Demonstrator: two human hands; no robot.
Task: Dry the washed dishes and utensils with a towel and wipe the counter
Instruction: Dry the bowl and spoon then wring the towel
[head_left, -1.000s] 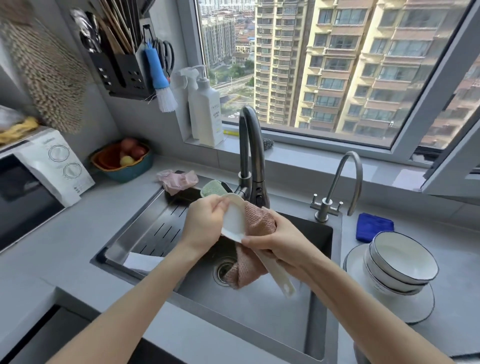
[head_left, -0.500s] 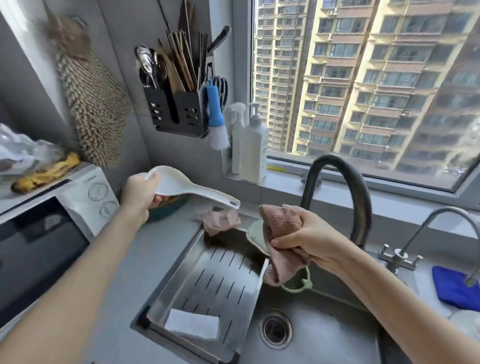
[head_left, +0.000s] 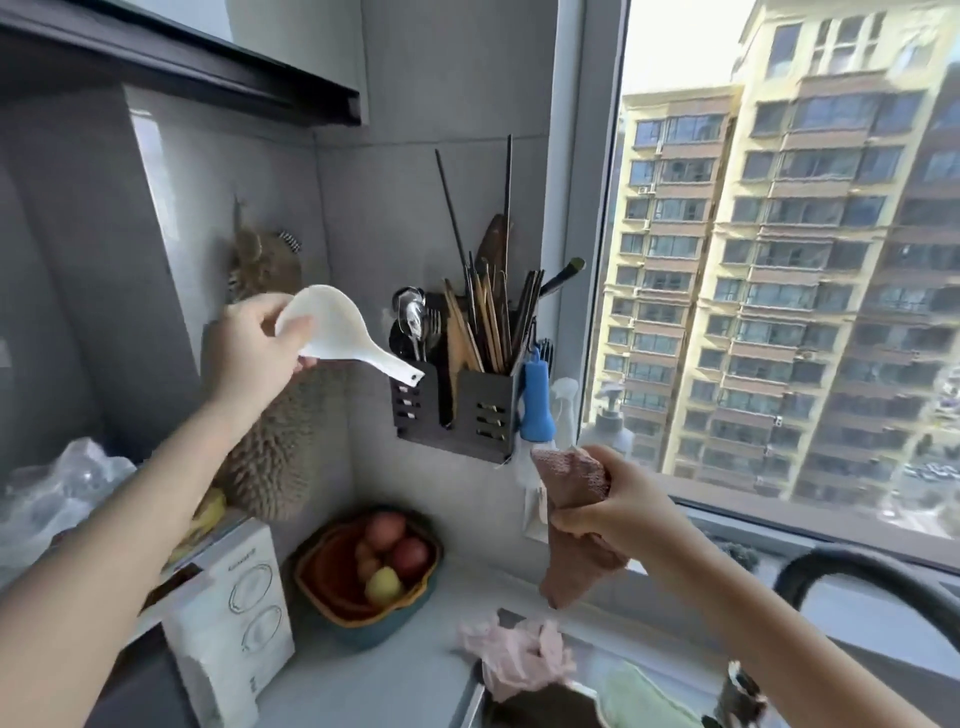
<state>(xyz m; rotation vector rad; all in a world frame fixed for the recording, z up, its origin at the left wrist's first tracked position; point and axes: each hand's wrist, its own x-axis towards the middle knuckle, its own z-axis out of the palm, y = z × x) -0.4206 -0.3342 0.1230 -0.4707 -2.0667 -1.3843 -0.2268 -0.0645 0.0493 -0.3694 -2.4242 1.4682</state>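
Since half a second before, the left hand (head_left: 254, 348) had risen from counter height to the wall rack (head_left: 470, 415), carrying the paddle (head_left: 337, 335). The right hand (head_left: 615, 512) and towel (head_left: 574, 564) had risen as well.

Left fingers (head_left: 260, 312) and thumb pinched the white paddle by its bowl. Its handle pointed right and slightly down, and the holed tip was at the upper edge of the rack's left compartment (touching or just in front could not be told). That compartment held metal spoons and forks, and the right one held chopsticks and wooden utensils. A blue brush (head_left: 537, 410) hung at the rack's right side.

Right fingers were curled round the bunched pink-brown towel, held in mid-air just below the brush, with its loose end hanging above the counter (head_left: 405, 670).

On the counter stood a fruit bowl (head_left: 384, 626), with a white appliance (head_left: 228, 623) to its left and a pale pink cloth (head_left: 519, 660) to its right.
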